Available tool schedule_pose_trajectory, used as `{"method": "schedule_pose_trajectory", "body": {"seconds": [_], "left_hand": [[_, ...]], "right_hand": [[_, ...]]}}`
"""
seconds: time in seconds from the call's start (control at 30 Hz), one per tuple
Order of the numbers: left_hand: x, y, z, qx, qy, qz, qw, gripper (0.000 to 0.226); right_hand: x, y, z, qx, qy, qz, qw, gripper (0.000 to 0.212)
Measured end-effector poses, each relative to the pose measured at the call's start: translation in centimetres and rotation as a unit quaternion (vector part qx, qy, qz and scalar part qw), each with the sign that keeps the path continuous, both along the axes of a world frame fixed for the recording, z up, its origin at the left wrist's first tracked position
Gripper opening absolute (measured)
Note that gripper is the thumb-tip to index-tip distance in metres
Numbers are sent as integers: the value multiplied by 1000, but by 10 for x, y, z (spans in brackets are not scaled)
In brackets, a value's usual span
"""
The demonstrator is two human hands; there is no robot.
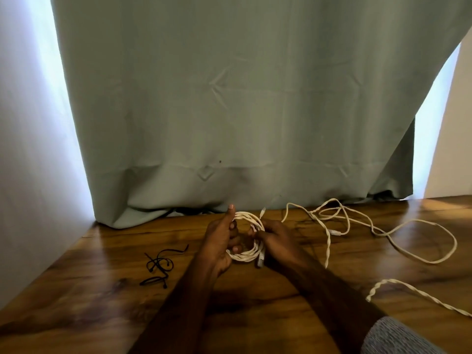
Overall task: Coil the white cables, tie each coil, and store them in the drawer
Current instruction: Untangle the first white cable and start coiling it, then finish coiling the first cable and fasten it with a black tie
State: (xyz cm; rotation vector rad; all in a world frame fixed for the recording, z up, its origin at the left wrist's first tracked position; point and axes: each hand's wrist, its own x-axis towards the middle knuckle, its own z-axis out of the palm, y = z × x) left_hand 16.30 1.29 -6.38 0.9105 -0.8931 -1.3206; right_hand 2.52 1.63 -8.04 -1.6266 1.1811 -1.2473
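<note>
A small coil of white twisted cable (246, 254) is held upright above the wooden table (102, 297), between both hands. My left hand (219, 241) grips the coil's left side, fingers through the loop and thumb pointing up. My right hand (274, 241) grips the coil's right side, fingers curled round the strands; a plug end hangs below it. A long loose white cable (398, 227) sprawls in loops on the table to the right. Another twisted white cable (413, 293) lies at the near right. No drawer is in view.
Several black ties (159, 264) lie tangled on the table left of my hands. A grey-green curtain (229, 111) hangs behind, its hem resting on the table's far edge. A white wall (30, 175) borders the left side. A grey sleeve (393, 338) shows at bottom right.
</note>
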Motion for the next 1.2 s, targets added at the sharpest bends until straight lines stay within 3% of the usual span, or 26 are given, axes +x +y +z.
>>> {"method": "schedule_pose_trajectory", "body": {"seconds": [0.13,0.3,0.4,0.43,0.5,0.63,0.77,0.87,1.0,1.13,1.2], "left_hand": [[6,-1,0,42,17,-28,999,59],[9,10,1,47,-20,-2,999,49],[23,23,1,43,-30,3,999,44],[30,27,0,43,-30,-1,999,43],[45,40,0,37,-19,-1,999,41],[95,63,4,2,22,45,999,35],[166,78,2,-19,165,78,983,35],[200,88,0,-24,169,173,970,28],[210,79,-4,-14,178,225,958,27],[206,67,-9,-8,175,245,954,47],[200,67,-8,-8,173,255,951,35]], "right_hand": [[0,4,1,3,4,23,1000,30],[3,13,3,-64,96,44,992,52],[11,28,9,-127,148,44,980,18],[17,33,10,-150,164,40,974,14],[30,41,11,-183,195,43,963,25],[70,53,16,-198,143,84,966,29],[102,49,18,-144,42,53,987,38],[112,42,11,-172,129,-5,976,14],[122,39,5,-127,230,19,965,26],[138,30,3,-165,294,35,941,33],[145,27,4,-178,308,27,934,26]]}}
